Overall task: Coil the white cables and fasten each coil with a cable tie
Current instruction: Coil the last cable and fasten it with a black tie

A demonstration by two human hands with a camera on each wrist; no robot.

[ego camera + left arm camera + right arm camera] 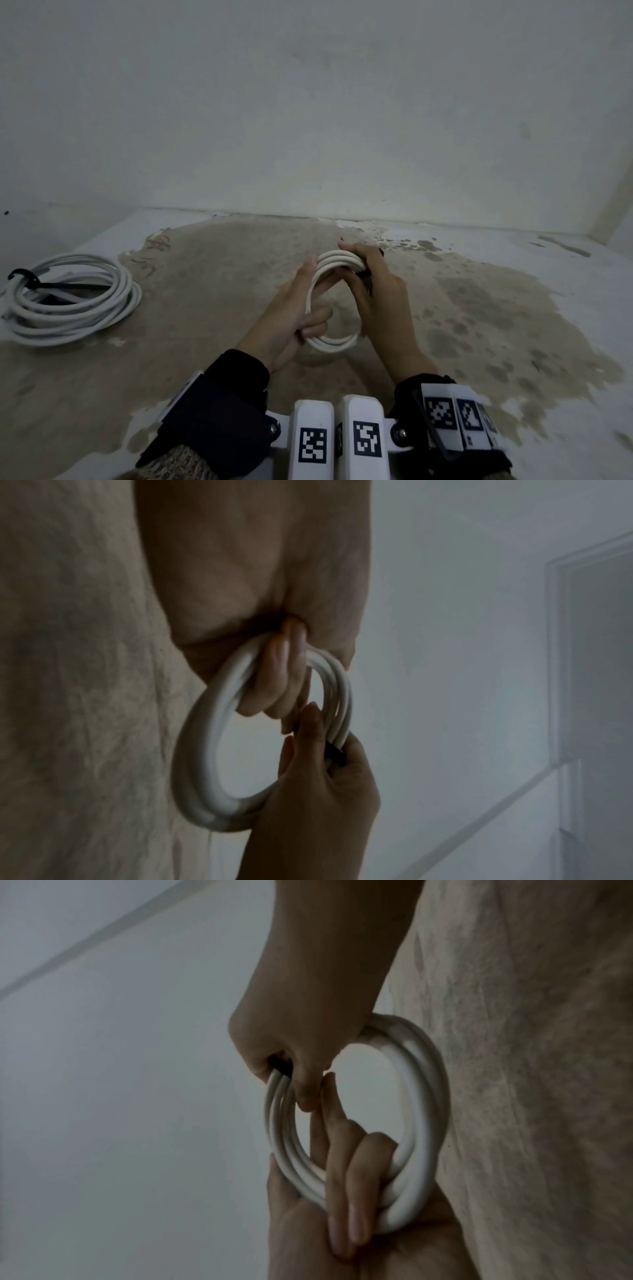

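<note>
Gripping the far right arc of a small white coil (334, 298), the right hand (375, 291) closes its fingers round the bunched turns together with something black (364, 273), which I judge to be the cable tie; its shape is mostly hidden in the fist. Pinching there keeps the loops stacked at the one spot where a tie can cinch them. On the near left side, the left hand (294, 315) curls two fingers (363, 1177) through the ring from inside, with its other fingers lying straight along the turns, so the coil is stretched between both hands and cannot spring open. Held this way, the coil hangs upright above the floor (479, 325), touching nothing else, in the middle of the scene just ahead of the person. That leaves room for the tie's tail to pass under the bundle. The wrist views show the turns lying side by side, not crossed.

Well apart at the far left, a larger white coil (72, 298) lies flat on the floor with a black tie (24, 275) already round it, so one cable looks done and this one is at the fastening step.
</note>
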